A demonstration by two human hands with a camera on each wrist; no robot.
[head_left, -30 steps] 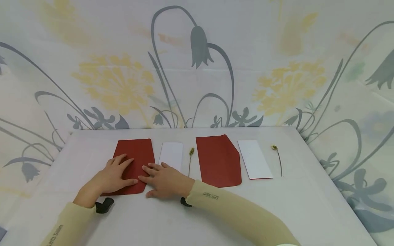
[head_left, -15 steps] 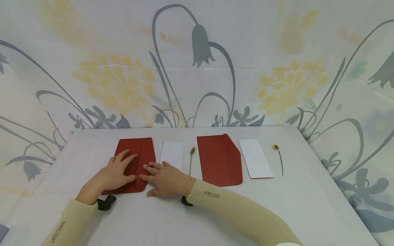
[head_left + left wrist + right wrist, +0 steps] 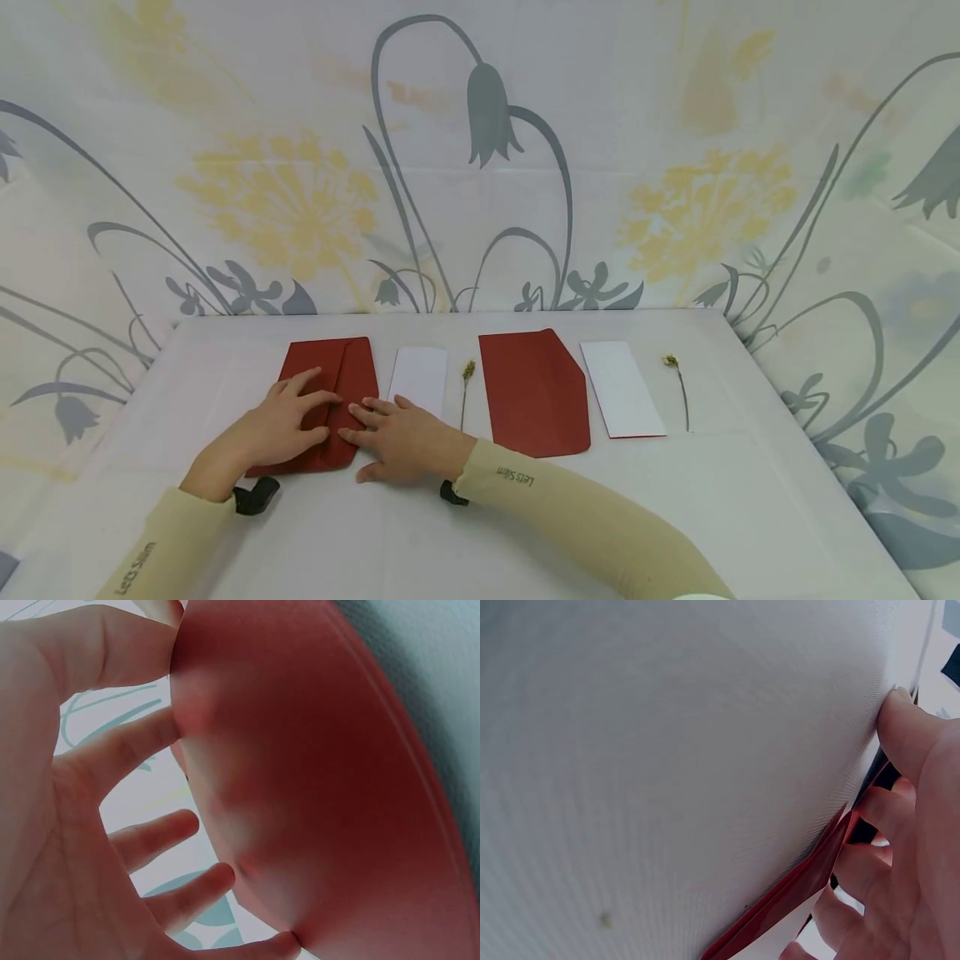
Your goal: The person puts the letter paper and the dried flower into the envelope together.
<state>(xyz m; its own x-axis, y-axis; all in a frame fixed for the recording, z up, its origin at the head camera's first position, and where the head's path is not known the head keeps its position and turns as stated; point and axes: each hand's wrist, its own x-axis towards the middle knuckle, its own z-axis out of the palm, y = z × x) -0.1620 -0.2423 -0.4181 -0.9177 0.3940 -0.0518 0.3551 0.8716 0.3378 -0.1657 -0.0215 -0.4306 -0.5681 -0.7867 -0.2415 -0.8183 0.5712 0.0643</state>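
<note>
A red envelope lies at the left of the white table, with a flap edge running down its face. My left hand rests on it, fingers spread and tips at that edge. Close up in the left wrist view, the thumb and fingertips meet the edge of the red paper, which bulges slightly there. The fingertips of my right hand touch the envelope's right side, the hand lying flat with fingers extended. In the right wrist view the envelope appears edge-on, its layers parted.
Right of the envelope are a white card, partly under the right hand, and a dried flower. Farther right lie a second red envelope, another white card and another dried flower. A flower-printed cloth hangs behind.
The left envelope's face looked flat a second ago; a lifted flap edge now shows along it. The left fingers have shifted slightly, the index toward the right. The right hand stays put.
</note>
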